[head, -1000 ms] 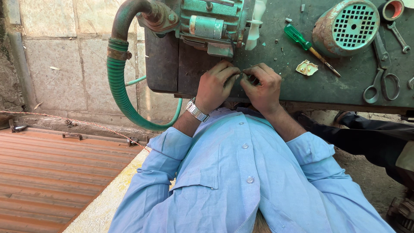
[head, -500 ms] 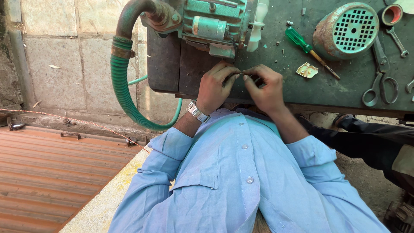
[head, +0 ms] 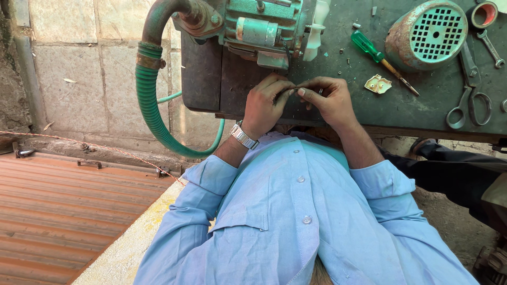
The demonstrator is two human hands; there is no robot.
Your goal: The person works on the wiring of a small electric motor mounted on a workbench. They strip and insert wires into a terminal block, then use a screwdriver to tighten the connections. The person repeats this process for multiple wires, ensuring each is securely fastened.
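Head view: below the green motor point(head: 264, 26), my left hand point(head: 264, 105) and right hand point(head: 330, 103) pinch a small dark part point(head: 291, 91) between fingertips; screwdriver point(head: 377, 55) and fan cover point(head: 428, 34) lie right, so I judge assembly unfinished

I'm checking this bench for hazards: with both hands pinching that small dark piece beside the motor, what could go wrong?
1. The small dark piece is held only between the fingertips of the left hand and right hand; it could slip and drop off the bench edge.
2. The scissors and green screwdriver lie loose near the right forearm; a sweep might knock them.
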